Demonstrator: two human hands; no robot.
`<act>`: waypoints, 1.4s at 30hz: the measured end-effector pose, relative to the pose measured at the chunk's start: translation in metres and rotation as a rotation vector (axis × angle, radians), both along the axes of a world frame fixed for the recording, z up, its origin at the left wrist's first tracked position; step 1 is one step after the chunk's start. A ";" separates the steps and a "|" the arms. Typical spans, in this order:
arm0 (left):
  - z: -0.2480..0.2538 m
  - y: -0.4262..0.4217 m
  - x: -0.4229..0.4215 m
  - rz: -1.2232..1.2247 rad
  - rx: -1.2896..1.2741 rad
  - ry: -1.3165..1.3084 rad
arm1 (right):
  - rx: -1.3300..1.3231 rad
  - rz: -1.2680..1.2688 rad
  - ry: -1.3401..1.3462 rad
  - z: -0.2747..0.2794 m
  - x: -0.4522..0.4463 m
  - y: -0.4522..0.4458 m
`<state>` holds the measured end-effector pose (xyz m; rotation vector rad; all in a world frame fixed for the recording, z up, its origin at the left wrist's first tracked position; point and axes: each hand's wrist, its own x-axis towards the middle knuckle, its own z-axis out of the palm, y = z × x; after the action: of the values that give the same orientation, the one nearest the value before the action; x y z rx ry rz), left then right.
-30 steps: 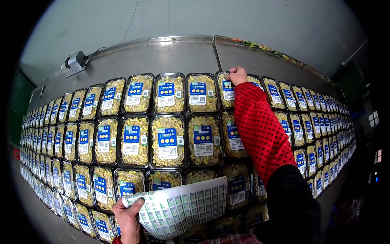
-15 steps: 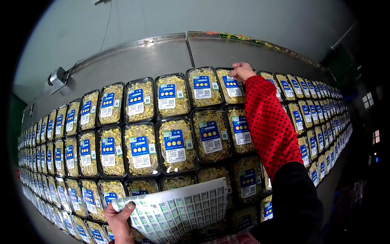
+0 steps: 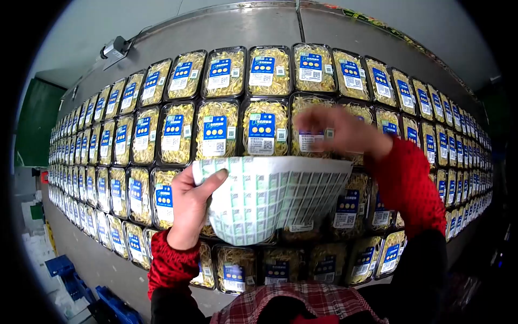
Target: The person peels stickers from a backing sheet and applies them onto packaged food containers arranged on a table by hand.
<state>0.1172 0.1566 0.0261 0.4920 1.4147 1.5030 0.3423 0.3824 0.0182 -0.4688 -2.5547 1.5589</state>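
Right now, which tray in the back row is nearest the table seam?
The sprout tray whose back edge the seam runs down to; its left neighbor and right neighbor sit off that line.

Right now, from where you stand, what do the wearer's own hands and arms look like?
The left hand and right hand are bare, with no gloves; the right is blurred. Both forearms wear bright red sleeves with black spots, and black sleeves show above them.

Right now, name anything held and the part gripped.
The left hand grips the label sheet by its upper left corner, thumb on top; the right hand is too blurred to tell.
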 end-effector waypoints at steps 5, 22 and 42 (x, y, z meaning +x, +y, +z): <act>0.016 -0.010 0.020 -0.202 0.049 0.179 | -0.128 -0.158 0.161 0.017 0.008 -0.081; 0.079 0.029 0.204 -0.282 0.457 1.045 | 0.471 -0.227 0.548 0.094 0.143 -0.085; 0.058 0.066 0.266 -0.020 -0.103 0.477 | -0.438 -1.054 0.231 -0.016 0.213 0.169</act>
<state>0.3834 0.2223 0.0843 0.8369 1.8353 1.3393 0.5555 0.5509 0.0026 -1.2962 -1.3232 1.5255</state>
